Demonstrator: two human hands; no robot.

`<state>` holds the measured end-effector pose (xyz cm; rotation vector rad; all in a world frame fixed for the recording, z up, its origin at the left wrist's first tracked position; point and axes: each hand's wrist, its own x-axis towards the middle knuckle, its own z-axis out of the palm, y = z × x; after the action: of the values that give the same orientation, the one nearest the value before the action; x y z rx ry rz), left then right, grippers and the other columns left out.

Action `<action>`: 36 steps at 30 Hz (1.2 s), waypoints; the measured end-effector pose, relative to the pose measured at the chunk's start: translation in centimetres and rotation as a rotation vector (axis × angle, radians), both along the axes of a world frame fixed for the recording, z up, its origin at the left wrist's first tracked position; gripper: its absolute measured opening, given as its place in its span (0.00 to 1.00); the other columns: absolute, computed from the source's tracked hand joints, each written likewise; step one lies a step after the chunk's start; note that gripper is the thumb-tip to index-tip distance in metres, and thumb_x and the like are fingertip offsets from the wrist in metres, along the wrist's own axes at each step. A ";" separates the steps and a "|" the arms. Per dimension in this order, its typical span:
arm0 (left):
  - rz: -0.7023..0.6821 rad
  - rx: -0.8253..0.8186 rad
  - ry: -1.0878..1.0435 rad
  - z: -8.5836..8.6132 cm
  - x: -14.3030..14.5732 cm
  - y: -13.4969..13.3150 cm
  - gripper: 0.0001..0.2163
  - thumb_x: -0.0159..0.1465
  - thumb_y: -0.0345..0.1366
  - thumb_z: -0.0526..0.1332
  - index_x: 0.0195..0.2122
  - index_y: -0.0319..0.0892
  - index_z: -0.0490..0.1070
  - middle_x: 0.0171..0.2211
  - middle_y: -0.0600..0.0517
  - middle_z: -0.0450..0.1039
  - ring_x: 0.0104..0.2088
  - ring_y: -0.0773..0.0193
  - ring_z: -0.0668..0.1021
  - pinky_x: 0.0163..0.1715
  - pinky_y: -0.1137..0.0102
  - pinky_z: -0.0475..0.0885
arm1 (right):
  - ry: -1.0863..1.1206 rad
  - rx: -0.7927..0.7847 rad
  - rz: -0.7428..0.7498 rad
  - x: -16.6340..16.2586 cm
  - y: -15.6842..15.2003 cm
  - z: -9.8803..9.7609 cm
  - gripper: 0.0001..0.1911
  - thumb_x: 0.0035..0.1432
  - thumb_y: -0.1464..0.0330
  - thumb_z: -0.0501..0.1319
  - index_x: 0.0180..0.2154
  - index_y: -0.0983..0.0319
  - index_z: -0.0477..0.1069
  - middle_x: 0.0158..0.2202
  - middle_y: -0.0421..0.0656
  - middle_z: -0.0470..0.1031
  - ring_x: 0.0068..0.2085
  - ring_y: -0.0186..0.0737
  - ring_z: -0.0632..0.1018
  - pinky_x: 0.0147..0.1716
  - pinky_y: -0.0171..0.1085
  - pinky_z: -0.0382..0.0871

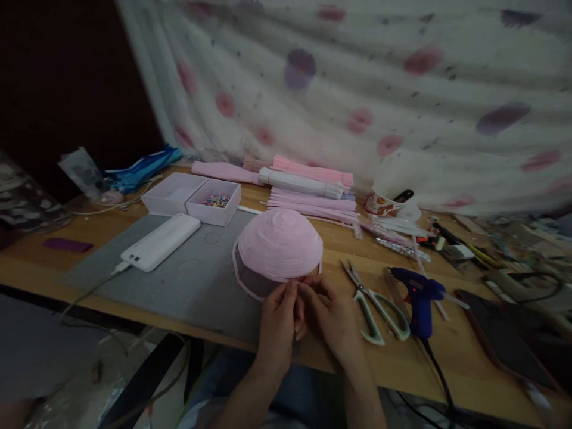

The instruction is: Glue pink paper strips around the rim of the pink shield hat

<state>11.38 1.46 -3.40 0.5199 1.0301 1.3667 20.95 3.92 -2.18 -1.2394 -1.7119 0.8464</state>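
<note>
A pale pink dome [280,244] wound from coils of pipe cleaner sits on the grey mat, rounded side up. From its rim a loose pink pipe cleaner [238,280] loops out to the left and toward me. My left hand [280,319] and my right hand [331,313] meet at the dome's near edge. Both are closed in a pinch on the pink pipe cleaner there, fingertips nearly touching. The exact spot between the fingers is hidden. Right of my hands lie scissors [373,304] with pale green handles, blades parted.
A blue glue gun [417,298] and a dark phone [504,333] lie at right. Leftward are a white power bank [161,241] with cable and a lidless box [226,211] of colourful beads. Pipe cleaner bundles [308,185] and a paper cup [382,202] stand behind, before a curtain [339,89].
</note>
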 end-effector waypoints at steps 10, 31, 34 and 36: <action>0.054 0.001 0.858 -0.2 -5.8 -3.5 0.19 0.59 0.48 0.58 0.45 0.40 0.73 0.22 0.55 0.71 0.19 0.65 0.71 0.18 0.70 0.65 | -0.049 0.011 -0.059 0.1 0.3 -0.5 0.10 0.60 0.61 0.60 0.30 0.59 0.73 0.27 0.39 0.77 0.29 0.39 0.76 0.30 0.35 0.67; 0.352 0.510 1.542 0.1 -5.3 -2.3 0.08 0.70 0.33 0.54 0.34 0.44 0.71 0.29 0.51 0.76 0.33 0.60 0.78 0.34 0.68 0.69 | 0.144 0.072 -0.236 0.1 -0.1 -0.6 0.15 0.62 0.55 0.60 0.33 0.60 0.71 0.23 0.40 0.78 0.23 0.39 0.76 0.25 0.36 0.69; 0.463 0.619 1.590 1.0 -5.0 -1.8 0.08 0.69 0.32 0.55 0.34 0.43 0.71 0.26 0.52 0.76 0.29 0.61 0.77 0.31 0.69 0.67 | 0.147 0.125 -0.321 0.0 -0.5 0.1 0.15 0.61 0.54 0.60 0.32 0.59 0.71 0.23 0.40 0.78 0.22 0.39 0.77 0.23 0.35 0.69; 0.512 0.680 1.627 1.6 -4.8 -1.5 0.08 0.69 0.31 0.55 0.34 0.42 0.72 0.24 0.51 0.75 0.27 0.61 0.76 0.31 0.69 0.67 | 0.101 0.163 -0.369 0.1 -1.0 0.7 0.15 0.61 0.54 0.60 0.32 0.59 0.72 0.24 0.41 0.79 0.22 0.40 0.78 0.23 0.35 0.70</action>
<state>6.60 -0.05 -1.85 2.2101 2.0250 1.6291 21.10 2.92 -1.51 -1.3231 -1.3837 0.5286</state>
